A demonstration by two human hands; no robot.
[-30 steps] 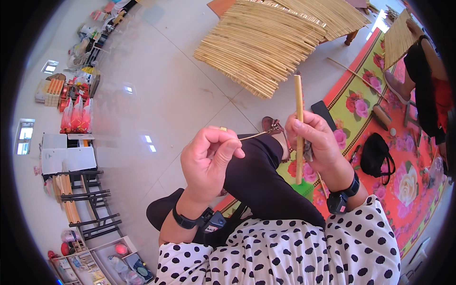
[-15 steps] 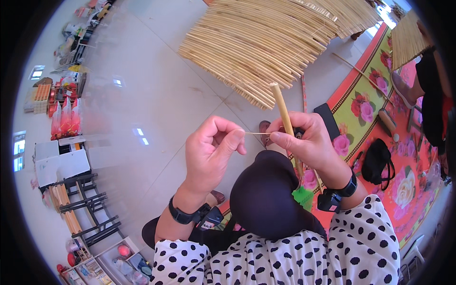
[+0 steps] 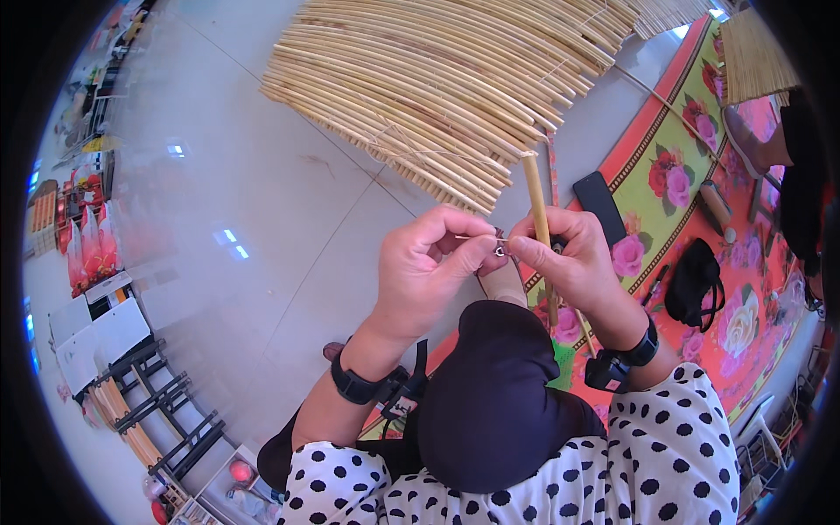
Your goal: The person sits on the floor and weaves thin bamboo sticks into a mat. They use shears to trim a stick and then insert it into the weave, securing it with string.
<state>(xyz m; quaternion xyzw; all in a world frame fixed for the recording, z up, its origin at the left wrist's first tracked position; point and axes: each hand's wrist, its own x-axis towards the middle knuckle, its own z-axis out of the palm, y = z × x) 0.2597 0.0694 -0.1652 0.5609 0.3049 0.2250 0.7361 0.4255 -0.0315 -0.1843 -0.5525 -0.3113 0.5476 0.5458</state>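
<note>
Left hand [image 3: 422, 273]: thumb and forefinger pressed together, pinching thin pale strand [image 3: 501, 239]. Right hand [image 3: 573, 265]: gripping reed stick [image 3: 535, 197] under thumb, other fingers curled behind it; thumb and forefinger tips at the strand's far end, just beside left fingertips. Can't tell about contact between strand and stick. Holding stick lengthwise, top end pointing away from body, slight lean left. Wearing black wristbands [image 3: 357, 382], one per wrist. Directly below hands: dark-trousered knee [image 3: 499, 394], with green item [image 3: 563, 366] just right of it. Beyond hands: large reed mat [image 3: 420, 96], loose threads across it, pale tiled floor [image 3: 262, 184] around. Past right hand: black phone [image 3: 599, 206] at edge of floral carpet [image 3: 643, 188]. Further right, on carpet: black pouch [image 3: 691, 282] with strap. Far right: co-worker's shoe [image 3: 744, 144] near second reed mat [image 3: 756, 57]. Far left: black folding frames [image 3: 171, 407].
</note>
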